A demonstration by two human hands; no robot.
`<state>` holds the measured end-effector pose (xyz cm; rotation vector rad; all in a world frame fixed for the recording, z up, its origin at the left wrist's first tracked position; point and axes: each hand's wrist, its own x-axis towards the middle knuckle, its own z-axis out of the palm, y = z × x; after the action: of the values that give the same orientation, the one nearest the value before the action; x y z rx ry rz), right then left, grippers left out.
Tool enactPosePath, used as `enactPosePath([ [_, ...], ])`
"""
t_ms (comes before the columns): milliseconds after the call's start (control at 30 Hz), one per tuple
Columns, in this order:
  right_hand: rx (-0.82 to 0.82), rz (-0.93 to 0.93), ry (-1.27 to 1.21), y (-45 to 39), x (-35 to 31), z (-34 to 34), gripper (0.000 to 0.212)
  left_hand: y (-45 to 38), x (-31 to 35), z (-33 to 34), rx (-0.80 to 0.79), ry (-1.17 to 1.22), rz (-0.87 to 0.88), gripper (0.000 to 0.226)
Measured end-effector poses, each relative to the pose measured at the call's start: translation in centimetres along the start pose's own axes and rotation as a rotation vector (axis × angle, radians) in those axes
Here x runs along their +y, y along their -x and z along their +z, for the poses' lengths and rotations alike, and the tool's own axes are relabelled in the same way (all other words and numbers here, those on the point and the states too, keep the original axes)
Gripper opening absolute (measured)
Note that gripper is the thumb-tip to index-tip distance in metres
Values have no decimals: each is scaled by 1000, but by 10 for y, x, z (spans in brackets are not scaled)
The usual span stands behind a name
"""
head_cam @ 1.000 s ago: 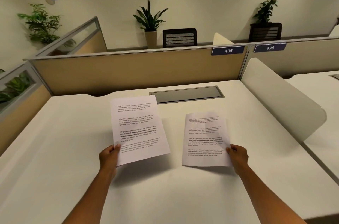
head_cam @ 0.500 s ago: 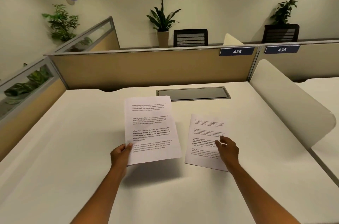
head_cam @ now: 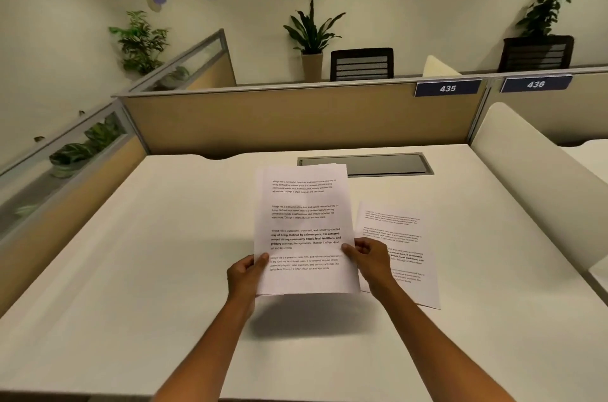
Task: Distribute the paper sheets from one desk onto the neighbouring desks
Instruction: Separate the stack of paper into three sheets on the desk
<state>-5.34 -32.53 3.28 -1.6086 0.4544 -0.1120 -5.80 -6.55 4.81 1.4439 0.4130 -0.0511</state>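
I hold a thin stack of printed paper sheets (head_cam: 304,220) upright above the white desk (head_cam: 148,253). My left hand (head_cam: 245,273) grips its lower left edge with the thumb on the front. My right hand (head_cam: 368,258) pinches its lower right edge. A single printed sheet (head_cam: 408,237) lies flat on the desk just to the right, partly hidden by my right hand and the held stack.
A grey cable hatch (head_cam: 378,164) is set into the desk's far side. Tan partitions with labels 435 (head_cam: 447,88) and 436 (head_cam: 535,84) stand behind. A white curved divider (head_cam: 539,191) separates the neighbouring desk (head_cam: 589,154) on the right. Plants and chairs lie beyond.
My right hand let go of the single sheet, which now lies on the desk, and moved left to take the right edge of the held stack. The stack shifted towards the middle.
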Motion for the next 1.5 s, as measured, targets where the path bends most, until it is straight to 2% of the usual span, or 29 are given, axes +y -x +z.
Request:
enactPosePath([
  [300, 64, -26, 54, -9, -12, 19, 5, -24, 16, -30, 23, -9, 50, 19],
  [367, 78, -21, 56, -11, -12, 23, 9, -35, 21, -42, 45, -6, 60, 22],
  [500, 108, -5, 74, -15, -12, 32, 14, -58, 29, -70, 64, -5, 59, 15],
  [700, 174, 22, 117, -23, -11, 49, 13, -95, 39, -120, 109, -50, 69, 23],
  [933, 243, 75, 168, -28, -3, 73, 16, -134, 44, -175, 144, -124, 68, 13],
  [1067, 238, 88, 249, -24, 6, 84, 5, -153, 35, -204, 168, -202, 45, 19],
  [1233, 245, 72, 389, -25, 17, 97, 13, -169, 25, -225, 177, -255, 12, 26],
  [1500, 338, 96, 527, -22, 15, 116, 43, -189, 13, -240, 151, -395, -43, 38],
])
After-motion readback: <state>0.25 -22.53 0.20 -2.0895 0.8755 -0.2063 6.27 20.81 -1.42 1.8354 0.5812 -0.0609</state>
